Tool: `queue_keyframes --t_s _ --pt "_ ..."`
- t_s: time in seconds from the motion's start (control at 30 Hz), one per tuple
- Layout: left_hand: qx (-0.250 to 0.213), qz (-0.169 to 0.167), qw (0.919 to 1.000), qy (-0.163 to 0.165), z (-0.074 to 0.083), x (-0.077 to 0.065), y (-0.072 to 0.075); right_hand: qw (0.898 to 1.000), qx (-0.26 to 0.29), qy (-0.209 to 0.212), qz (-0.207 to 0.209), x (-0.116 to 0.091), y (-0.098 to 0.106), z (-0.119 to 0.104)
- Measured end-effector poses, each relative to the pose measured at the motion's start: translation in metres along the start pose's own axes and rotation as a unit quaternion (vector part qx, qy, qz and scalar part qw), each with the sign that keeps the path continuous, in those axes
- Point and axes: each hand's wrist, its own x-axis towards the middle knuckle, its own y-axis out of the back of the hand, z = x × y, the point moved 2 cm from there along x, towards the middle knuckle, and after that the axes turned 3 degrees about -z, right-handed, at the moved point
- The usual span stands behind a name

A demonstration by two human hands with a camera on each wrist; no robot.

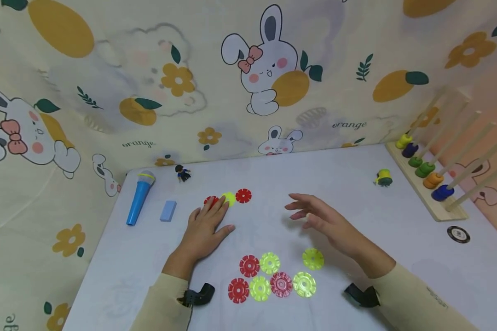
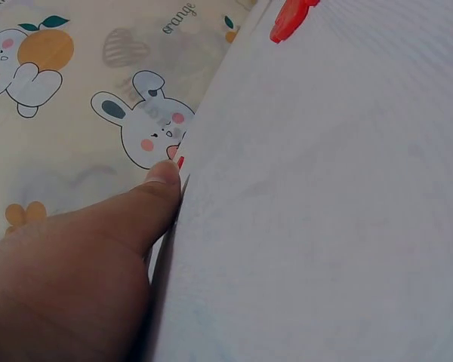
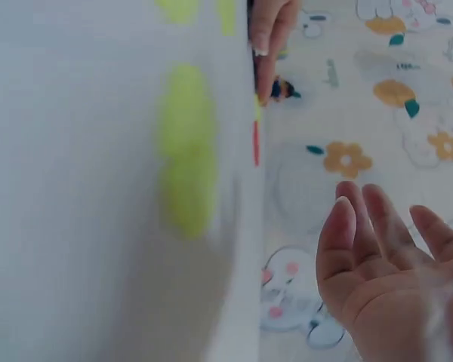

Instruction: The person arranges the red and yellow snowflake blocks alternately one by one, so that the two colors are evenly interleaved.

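Note:
My left hand (image 1: 205, 232) lies palm down at the back of the white table, its straight fingers over a red notched plastic disc (image 1: 211, 201) and at the edge of a yellow disc (image 1: 229, 198). A second red disc (image 1: 243, 196) ends that short row on the right. Held in the air to the right, my right hand (image 1: 320, 223) has loosely bent fingers and nothing in them; its palm (image 3: 400, 302) shows bare in the right wrist view. Closer to me lie several red and yellow discs in two rows, among them a pinkish-red disc (image 1: 281, 284) and a yellow disc (image 1: 313, 259) set apart.
A blue toy microphone (image 1: 139, 197), a blue block (image 1: 168, 211) and a small dark figure (image 1: 182, 173) are at the back left. To the right stand a wooden peg rack (image 1: 428, 184) with coloured beads, a green-yellow toy (image 1: 383, 178) and a black-and-white chip (image 1: 458, 234).

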Motion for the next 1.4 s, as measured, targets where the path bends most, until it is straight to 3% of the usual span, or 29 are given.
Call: queue_keyframes --t_s 0.23,0.43,0.57,0.67,1.03,1.23,1.4 --pt "-0.001 0.002 1.0 -0.002 0.001 0.0 0.0 0.996 -0.058 -0.065 0.027 -0.048 0.011 0.022" --pt "0.005 0.006 1.0 0.002 0.001 0.001 -0.001 0.978 -0.141 -0.153 0.018 -0.069 0.013 0.041" --pt "0.005 0.004 1.0 0.003 0.001 0.001 -0.001 0.962 -0.225 -0.152 -0.012 -0.071 0.007 0.044" --pt "0.003 0.003 1.0 0.002 0.001 0.001 0.0 0.955 -0.257 -0.144 -0.016 -0.07 0.003 0.042" --pt "-0.001 -0.001 1.0 0.004 0.001 0.0 0.001 0.964 -0.189 -0.18 0.045 -0.058 0.0 0.031" --pt "0.005 -0.001 1.0 0.007 0.0 0.0 -0.001 0.966 -0.173 -0.175 0.081 -0.03 0.011 0.029" --pt "0.004 -0.002 1.0 0.006 0.0 0.0 0.0 0.968 -0.134 -0.188 0.099 0.003 0.017 0.043"
